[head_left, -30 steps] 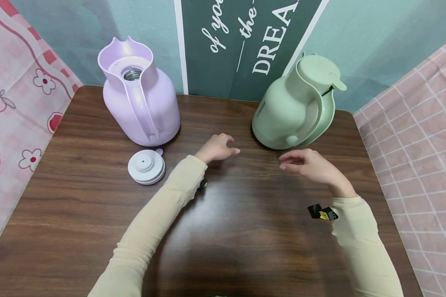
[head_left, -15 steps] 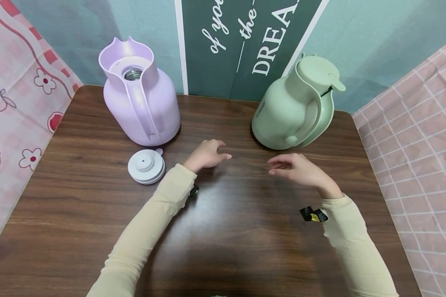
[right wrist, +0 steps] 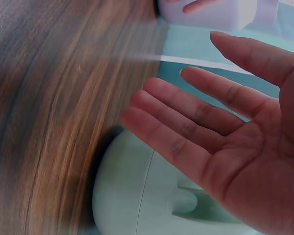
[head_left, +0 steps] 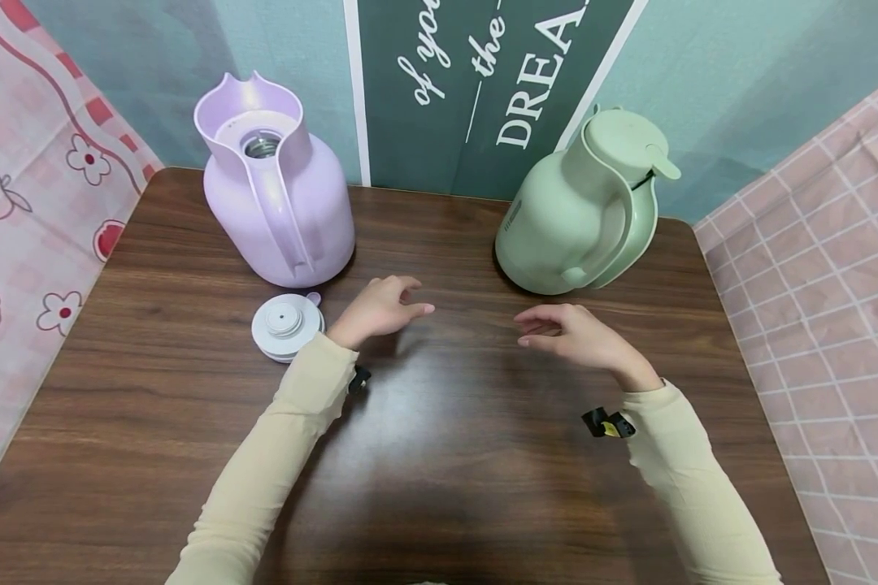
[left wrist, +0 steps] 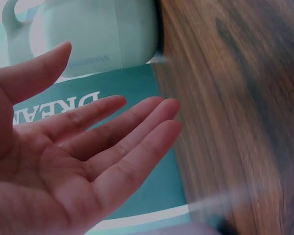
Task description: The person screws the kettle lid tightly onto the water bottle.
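My left hand (head_left: pixel 382 309) is over the table to the right of a white round lid (head_left: pixel 287 327), fingers relaxed and holding nothing. Its bare palm and loosely spread fingers fill much of the left wrist view. Behind the lid stands a lilac thermos jug (head_left: pixel 285 195), its top uncovered and its round mouth showing. My right hand (head_left: pixel 581 337), also without anything in it, hovers in front of a pale green thermos jug (head_left: pixel 567 211). That jug stands upright with its lid on and its handle toward the right. Neither hand touches a jug.
Both jugs stand on a brown wood-grain table (head_left: pixel 446 487) near its back edge. A teal cloth (head_left: pixel 439 97) with white lettering hangs behind. Patterned cloths, pink tile print (head_left: pixel 834 244) on the right and fruit print (head_left: pixel 44 203) on the left, border the sides.
Both hands have moved left, the left one closer to the white lid and the right one away from the green jug. The jugs and the lid have stayed in place.
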